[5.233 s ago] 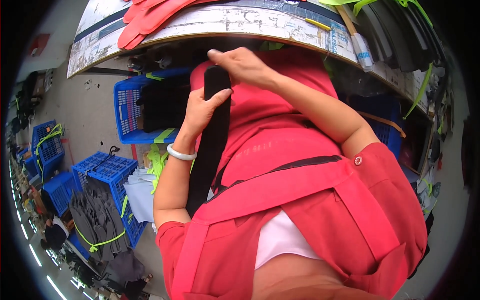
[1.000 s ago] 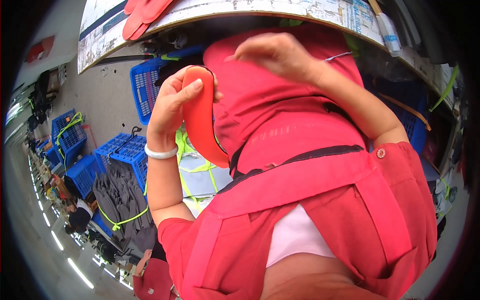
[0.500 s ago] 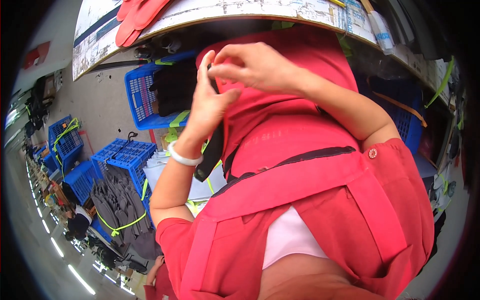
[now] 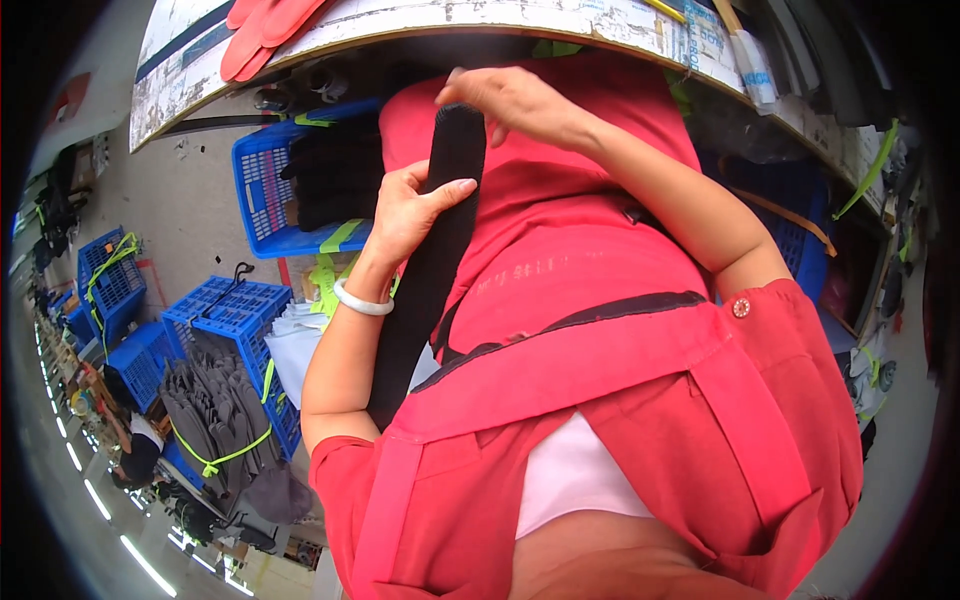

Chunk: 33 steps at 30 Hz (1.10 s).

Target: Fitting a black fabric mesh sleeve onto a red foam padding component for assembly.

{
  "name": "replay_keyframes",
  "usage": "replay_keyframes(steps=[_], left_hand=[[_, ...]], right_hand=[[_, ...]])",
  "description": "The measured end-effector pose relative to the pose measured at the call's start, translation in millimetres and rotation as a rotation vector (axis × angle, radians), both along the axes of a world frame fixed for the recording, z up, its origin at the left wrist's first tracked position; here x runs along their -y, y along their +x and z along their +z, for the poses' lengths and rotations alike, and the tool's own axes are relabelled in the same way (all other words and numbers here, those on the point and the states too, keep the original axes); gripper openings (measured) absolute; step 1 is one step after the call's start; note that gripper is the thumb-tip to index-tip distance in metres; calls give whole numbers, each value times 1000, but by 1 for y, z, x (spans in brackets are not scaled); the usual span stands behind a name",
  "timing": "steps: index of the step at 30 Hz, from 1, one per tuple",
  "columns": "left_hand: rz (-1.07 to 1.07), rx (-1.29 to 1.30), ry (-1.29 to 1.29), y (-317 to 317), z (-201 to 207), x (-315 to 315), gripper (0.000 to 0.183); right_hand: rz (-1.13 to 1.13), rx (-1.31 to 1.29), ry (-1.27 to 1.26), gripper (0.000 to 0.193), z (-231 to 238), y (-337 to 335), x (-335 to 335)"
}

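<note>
A long black fabric strip (image 4: 455, 190) with a rounded, stitched-looking end stands before my red apron, running down along the inside of my left forearm. My left hand (image 4: 402, 218) grips it partway up, thumb laid across its face and the other fingers behind. Just beyond the rounded end is my right hand (image 4: 525, 105), its fingers loosely bent and apart, with the thumb beside the strip's edge. I see nothing held in that hand. Whether its fingertips touch the strip is unclear.
A worn white workbench (image 4: 400, 22) spans the far side, with red glove-like pieces (image 4: 262, 38) at its left. A blue crate (image 4: 258, 190) of black pieces stands below on the left. Nearer are another blue crate (image 4: 225, 305) and a tied grey bundle (image 4: 215, 405).
The black strip now stands upright and shows its broad face. My left hand has lowered and wraps its side; my right hand has moved away from the left, slightly up and right.
</note>
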<state>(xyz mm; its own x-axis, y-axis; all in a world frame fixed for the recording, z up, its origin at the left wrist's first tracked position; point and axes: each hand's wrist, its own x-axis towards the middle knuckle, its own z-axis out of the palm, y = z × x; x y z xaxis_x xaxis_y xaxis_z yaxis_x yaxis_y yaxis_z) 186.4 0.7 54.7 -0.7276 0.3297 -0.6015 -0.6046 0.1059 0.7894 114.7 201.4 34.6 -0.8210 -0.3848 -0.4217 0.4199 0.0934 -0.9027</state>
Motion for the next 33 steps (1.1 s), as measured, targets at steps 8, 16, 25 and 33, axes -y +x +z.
replay_keyframes(steps=[8, 16, 25, 33], left_hand=[[-239, 143, -62, 10, 16, 40, 32], [262, -120, -58, -28, 21, 80, 23], [867, -323, 342, -46, 7, 99, 24], [737, -84, 566, -16, -40, 57, 22]], right_hand=[[-101, -333, -21, 44, 11, -60, -19], [212, -240, 17, 37, 10, 2, 27], [625, 287, -141, 32, 24, 43, 54], [25, -49, -98, 34, 8, 17, 44]])
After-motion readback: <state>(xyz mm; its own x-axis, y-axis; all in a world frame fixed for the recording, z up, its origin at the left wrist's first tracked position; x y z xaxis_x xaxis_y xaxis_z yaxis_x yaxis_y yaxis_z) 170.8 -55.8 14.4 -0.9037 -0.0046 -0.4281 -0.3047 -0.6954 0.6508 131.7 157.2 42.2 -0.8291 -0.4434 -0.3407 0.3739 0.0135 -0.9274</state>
